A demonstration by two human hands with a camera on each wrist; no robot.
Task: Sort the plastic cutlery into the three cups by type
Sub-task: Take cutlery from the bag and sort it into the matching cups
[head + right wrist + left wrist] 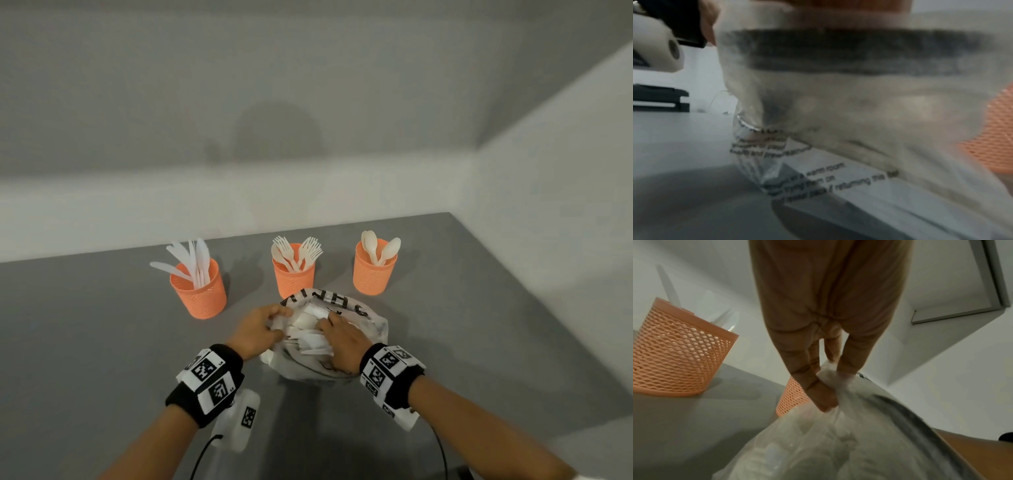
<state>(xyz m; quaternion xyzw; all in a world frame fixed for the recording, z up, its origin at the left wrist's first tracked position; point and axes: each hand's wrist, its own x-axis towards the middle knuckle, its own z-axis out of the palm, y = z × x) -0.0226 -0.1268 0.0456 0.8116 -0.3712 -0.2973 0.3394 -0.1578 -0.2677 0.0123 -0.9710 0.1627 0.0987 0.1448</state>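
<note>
Our left hand (260, 330) pinches the rim of the translucent printed plastic bag (373, 329). Our right hand (342, 337) reaches among the white plastic cutlery (308, 339) inside; its grip is not discernible. Next, likely extract 1 piece and match it to 1 of the 3 orange mesh cups (198, 291).

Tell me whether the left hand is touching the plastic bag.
Touching. The left wrist view shows the left hand with its fingers pinching the plastic bag at its bunched edge.

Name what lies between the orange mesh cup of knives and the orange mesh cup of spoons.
The orange mesh cup of forks stands between them, seen in the head view, flanked by bare grey tabletop.
</note>
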